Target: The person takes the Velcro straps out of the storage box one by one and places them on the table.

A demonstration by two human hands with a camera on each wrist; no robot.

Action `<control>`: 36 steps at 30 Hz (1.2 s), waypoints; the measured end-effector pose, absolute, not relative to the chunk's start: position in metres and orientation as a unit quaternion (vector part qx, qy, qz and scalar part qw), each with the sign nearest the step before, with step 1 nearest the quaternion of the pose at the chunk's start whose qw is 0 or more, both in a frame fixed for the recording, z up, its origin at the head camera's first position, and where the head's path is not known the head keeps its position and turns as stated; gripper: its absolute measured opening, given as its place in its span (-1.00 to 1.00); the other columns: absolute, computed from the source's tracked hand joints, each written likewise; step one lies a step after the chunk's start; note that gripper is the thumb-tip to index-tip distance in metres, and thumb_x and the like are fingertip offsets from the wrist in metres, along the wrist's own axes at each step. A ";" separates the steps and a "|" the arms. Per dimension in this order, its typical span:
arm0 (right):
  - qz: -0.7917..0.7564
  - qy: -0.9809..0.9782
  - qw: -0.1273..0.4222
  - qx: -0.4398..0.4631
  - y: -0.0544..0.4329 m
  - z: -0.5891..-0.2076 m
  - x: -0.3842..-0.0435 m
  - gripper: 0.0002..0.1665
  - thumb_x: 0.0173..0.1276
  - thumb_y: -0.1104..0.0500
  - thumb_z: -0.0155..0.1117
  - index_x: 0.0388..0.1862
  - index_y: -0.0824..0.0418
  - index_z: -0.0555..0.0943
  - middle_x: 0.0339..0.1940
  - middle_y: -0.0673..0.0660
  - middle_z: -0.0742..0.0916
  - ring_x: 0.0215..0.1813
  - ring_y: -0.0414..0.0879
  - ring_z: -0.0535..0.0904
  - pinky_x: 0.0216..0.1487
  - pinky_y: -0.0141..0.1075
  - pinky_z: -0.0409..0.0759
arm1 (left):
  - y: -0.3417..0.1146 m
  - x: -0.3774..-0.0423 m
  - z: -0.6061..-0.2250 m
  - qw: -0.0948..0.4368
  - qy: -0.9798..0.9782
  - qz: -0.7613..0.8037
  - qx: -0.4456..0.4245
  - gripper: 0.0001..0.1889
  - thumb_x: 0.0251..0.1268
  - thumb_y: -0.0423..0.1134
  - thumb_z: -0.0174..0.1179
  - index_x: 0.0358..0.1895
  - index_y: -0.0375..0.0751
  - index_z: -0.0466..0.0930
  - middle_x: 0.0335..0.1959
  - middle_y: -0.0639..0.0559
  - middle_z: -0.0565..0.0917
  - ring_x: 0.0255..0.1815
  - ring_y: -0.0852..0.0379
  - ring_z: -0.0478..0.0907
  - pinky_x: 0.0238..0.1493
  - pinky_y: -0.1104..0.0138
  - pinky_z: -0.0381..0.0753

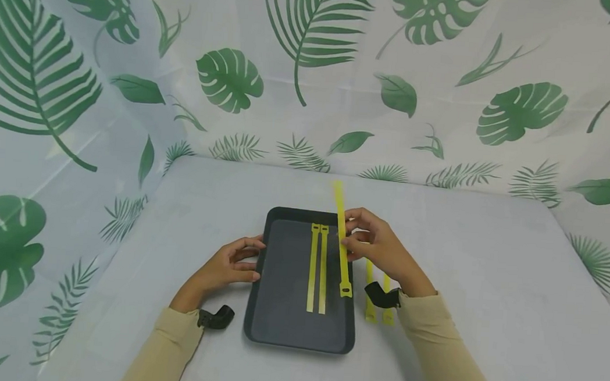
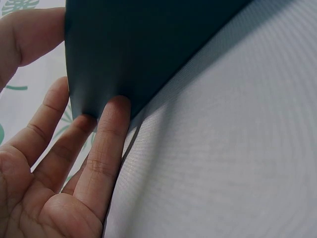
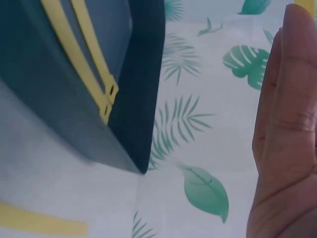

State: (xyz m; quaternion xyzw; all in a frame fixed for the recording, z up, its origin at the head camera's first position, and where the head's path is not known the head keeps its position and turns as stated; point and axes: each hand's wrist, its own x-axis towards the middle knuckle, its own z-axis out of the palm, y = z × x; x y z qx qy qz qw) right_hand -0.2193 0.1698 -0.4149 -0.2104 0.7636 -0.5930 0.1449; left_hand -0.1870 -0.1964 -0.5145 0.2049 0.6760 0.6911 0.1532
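A dark grey rectangular tray [image 1: 282, 288] lies on the white table. Its left side wall is touched by the fingertips of my left hand [image 1: 224, 268]; in the left wrist view the fingers [image 2: 106, 148] are fairly straight against the outer wall. My right hand [image 1: 380, 247] pinches a yellow slotted cable strap [image 1: 340, 207] above the tray's right edge, slotted head toward me. Inside the tray, a yellow strap [image 1: 313, 272] and another strap [image 1: 323, 276] lie side by side, slotted ends at the far side.
Right of the tray, partly hidden under my right wrist, lie a yellow strap [image 1: 370, 312] and a second strap [image 1: 388, 317] on the table. Black wrist mounts [image 1: 217, 317] sit at both cuffs. A leaf-print cloth [image 1: 336, 116] hangs behind the table.
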 end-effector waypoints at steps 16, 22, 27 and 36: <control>-0.607 0.764 0.145 -0.164 0.196 -0.421 -0.212 -0.32 0.55 0.39 0.24 0.55 0.51 0.28 -0.03 0.19 0.61 -0.13 -0.16 0.73 -0.10 -0.16 0.85 | -0.197 -0.186 -0.514 0.146 0.684 0.681 0.216 -0.30 0.32 -0.39 0.50 0.40 -0.64 0.37 0.69 -0.54 0.09 0.55 -0.60 0.27 0.32 0.33 0.66; -0.607 0.767 0.141 -0.155 0.206 -0.425 -0.209 -0.30 0.54 0.38 0.27 0.56 0.52 0.28 -0.01 0.18 0.64 -0.11 -0.16 0.73 -0.09 -0.18 0.85 | -0.197 -0.187 -0.515 0.147 0.684 0.681 0.216 -0.30 0.32 -0.38 0.50 0.40 -0.63 0.38 0.69 -0.54 0.09 0.54 -0.59 0.29 0.32 0.33 0.66; -0.609 0.768 0.140 -0.140 0.212 -0.429 -0.206 -0.30 0.54 0.38 0.28 0.56 0.53 0.28 -0.07 0.14 0.65 -0.13 -0.15 0.73 -0.10 -0.20 0.85 | -0.197 -0.187 -0.515 0.146 0.687 0.679 0.214 -0.31 0.31 -0.38 0.51 0.39 -0.61 0.39 0.69 -0.52 0.11 0.54 -0.57 0.30 0.32 0.33 0.66; -0.614 0.765 0.147 -0.125 0.228 -0.437 -0.201 -0.34 0.57 0.38 0.24 0.53 0.56 0.26 -0.14 0.09 0.64 -0.14 -0.16 0.69 -0.10 -0.23 0.84 | -0.196 -0.186 -0.515 0.148 0.685 0.680 0.214 -0.31 0.31 -0.40 0.50 0.39 -0.63 0.38 0.69 -0.54 0.09 0.54 -0.59 0.29 0.31 0.35 0.66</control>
